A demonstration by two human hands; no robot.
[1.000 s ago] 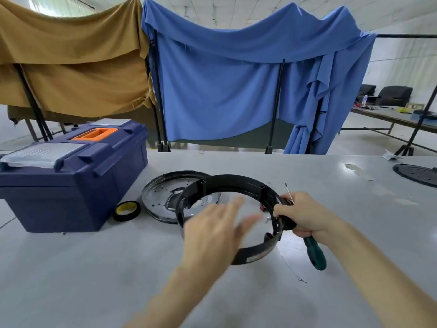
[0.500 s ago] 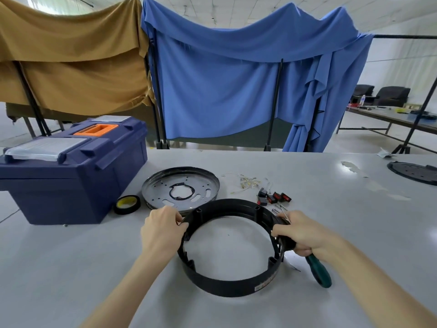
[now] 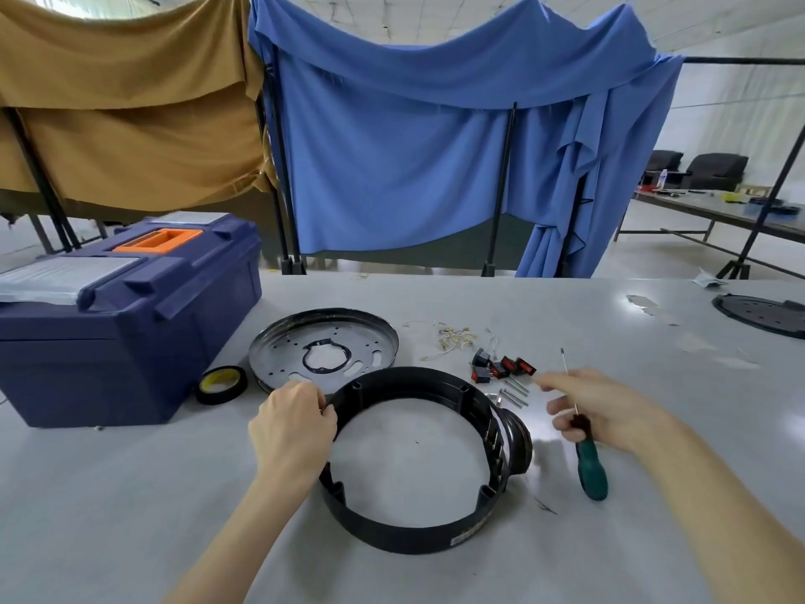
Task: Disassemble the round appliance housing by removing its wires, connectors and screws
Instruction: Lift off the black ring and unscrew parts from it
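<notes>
Left hand (image 3: 292,425) pinches the housing ring (image 3: 418,464) at nine o'clock; right hand (image 3: 596,407), index extended, loosely carries the screwdriver (image 3: 586,451). Best pin the ring firmly first.

Right hand (image 3: 605,407) blurred at fingertips; black disc (image 3: 766,315) cut off at edge.

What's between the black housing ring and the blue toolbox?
Head view: the left hand gripping the black housing ring at its left rim, then a tape roll beside the blue toolbox.
</notes>
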